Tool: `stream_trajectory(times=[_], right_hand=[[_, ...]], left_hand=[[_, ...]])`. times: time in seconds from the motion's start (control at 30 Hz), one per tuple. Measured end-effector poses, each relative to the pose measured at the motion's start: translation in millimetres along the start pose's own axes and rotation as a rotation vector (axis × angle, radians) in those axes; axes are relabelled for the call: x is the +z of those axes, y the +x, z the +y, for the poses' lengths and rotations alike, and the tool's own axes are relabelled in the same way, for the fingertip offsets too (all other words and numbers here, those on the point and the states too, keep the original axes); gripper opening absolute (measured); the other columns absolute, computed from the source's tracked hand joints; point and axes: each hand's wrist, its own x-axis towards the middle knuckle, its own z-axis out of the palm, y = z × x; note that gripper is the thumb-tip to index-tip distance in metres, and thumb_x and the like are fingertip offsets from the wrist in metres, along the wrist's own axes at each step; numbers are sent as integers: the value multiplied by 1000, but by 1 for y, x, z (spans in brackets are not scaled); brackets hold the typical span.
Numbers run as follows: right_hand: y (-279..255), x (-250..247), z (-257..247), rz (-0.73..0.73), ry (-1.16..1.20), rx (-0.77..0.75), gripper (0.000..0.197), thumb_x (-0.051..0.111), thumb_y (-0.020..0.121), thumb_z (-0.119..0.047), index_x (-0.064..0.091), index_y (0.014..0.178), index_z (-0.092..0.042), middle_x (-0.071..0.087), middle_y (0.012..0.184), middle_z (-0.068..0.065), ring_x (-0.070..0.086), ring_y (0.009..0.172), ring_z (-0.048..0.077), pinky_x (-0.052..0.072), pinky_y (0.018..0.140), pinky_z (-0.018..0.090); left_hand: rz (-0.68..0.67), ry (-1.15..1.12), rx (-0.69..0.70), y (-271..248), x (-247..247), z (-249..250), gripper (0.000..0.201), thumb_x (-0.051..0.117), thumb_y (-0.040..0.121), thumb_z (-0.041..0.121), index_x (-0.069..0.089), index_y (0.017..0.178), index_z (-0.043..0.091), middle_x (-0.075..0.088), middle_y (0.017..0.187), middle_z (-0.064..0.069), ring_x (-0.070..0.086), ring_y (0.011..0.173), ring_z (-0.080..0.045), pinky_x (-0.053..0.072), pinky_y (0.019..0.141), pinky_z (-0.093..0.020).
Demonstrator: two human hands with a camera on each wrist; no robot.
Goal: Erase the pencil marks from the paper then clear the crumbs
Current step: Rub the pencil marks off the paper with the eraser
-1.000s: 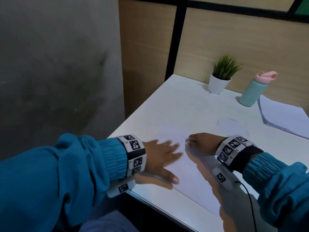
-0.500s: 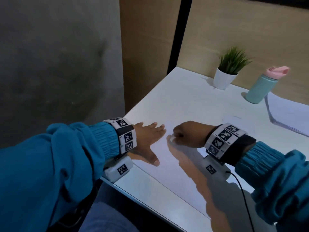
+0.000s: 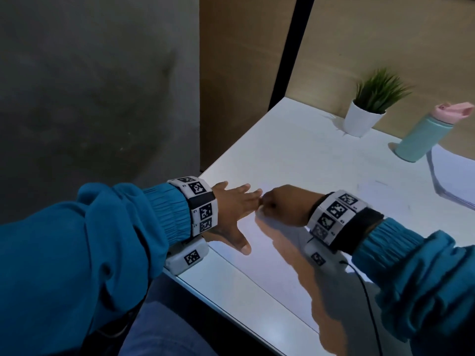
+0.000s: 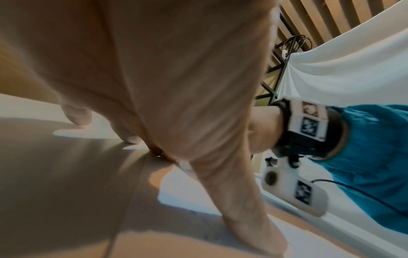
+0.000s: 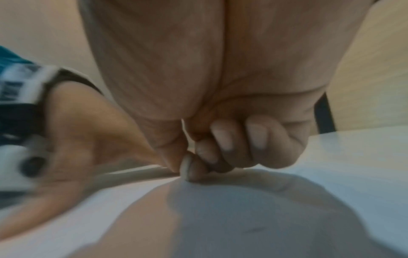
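A white sheet of paper (image 3: 272, 273) lies on the white table (image 3: 308, 155) near its front left corner. My left hand (image 3: 239, 209) rests flat on the sheet, fingers straight and thumb spread toward me. My right hand (image 3: 280, 204) is curled into a fist just right of the left fingertips, knuckles almost touching them. In the right wrist view its thumb and fingers pinch a small pale eraser (image 5: 186, 167) pressed down on the paper (image 5: 331, 165). The fist hides the eraser in the head view. I see no pencil marks around the hands.
A potted plant (image 3: 367, 109) and a mint bottle with a pink lid (image 3: 424, 134) stand at the back right. A stack of loose sheets (image 3: 452, 176) lies beside the bottle. The table's left edge (image 3: 231, 150) drops off close to my left hand.
The right fist has slid left across the sheet until it nearly meets the left fingertips. The faint marks seen beside the fist earlier no longer show. The left hand stays flat.
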Motion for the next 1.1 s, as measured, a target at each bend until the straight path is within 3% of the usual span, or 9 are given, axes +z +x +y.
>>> stream_trajectory(times=[0.13,0.23,0.37,0.47,0.7,0.77,0.87,1.0,1.1], right_hand=[[-7,17,-25,-44,79,-230,30,44,98,-18,67,109,-4,68,111,10,53,93,15,33,78,23],[2,6,4,-3,-28,-78,30,40,99,-27,63,101,-8,68,106,9,60,97,23,44,86,31],[-7,-1,54,119,55,20,27,54,93,-30,51,72,-13,51,82,-1,55,76,23,47,77,37],[-28,5,65,185,249,6,32,64,86,-23,43,62,-17,49,72,-5,56,55,14,48,59,27],[-51,31,50,181,272,-23,32,63,87,-29,48,65,-12,48,59,-8,42,56,6,34,58,19],[-56,36,42,162,324,-4,30,63,85,-31,50,65,-13,51,60,-9,43,58,6,37,61,23],[-64,42,25,80,386,-17,29,66,81,-28,47,61,-20,57,56,-11,50,53,2,37,55,13],[-63,29,26,162,477,-5,22,68,79,-17,49,69,-22,59,54,-14,55,49,2,40,51,13],[-48,15,39,291,388,28,7,66,81,-18,61,81,-22,66,67,-9,58,56,5,50,60,24]], left_hand=[[-2,-34,-13,0,0,1,126,67,68,78,-6,158,29,-16,164,11,-18,150,-15,-7,118,-54],[1,22,-15,-4,1,3,124,59,69,84,-11,157,32,-17,164,11,-17,150,-17,-5,117,-56],[-42,95,-27,-16,3,-7,127,49,66,91,-16,155,27,-22,163,11,-18,150,-20,-5,118,-56],[-95,107,-23,-28,0,-17,127,52,66,90,-16,155,31,-21,163,9,-19,150,-21,-3,117,-58],[-56,204,29,-42,-6,-2,79,60,89,49,20,156,33,8,165,1,12,150,-25,31,111,-49],[-49,186,-8,-43,-3,7,83,47,90,66,21,155,23,14,164,1,22,147,-25,35,108,-51],[-23,140,-117,-40,5,21,127,28,63,100,18,154,14,14,165,-3,22,148,-25,26,112,-58],[14,133,-84,-31,13,27,131,46,54,100,-7,154,34,20,157,-11,28,141,-32,35,103,-55],[3,162,-63,-27,6,27,130,49,53,99,-2,154,36,29,146,-9,36,130,-31,38,93,-49]])
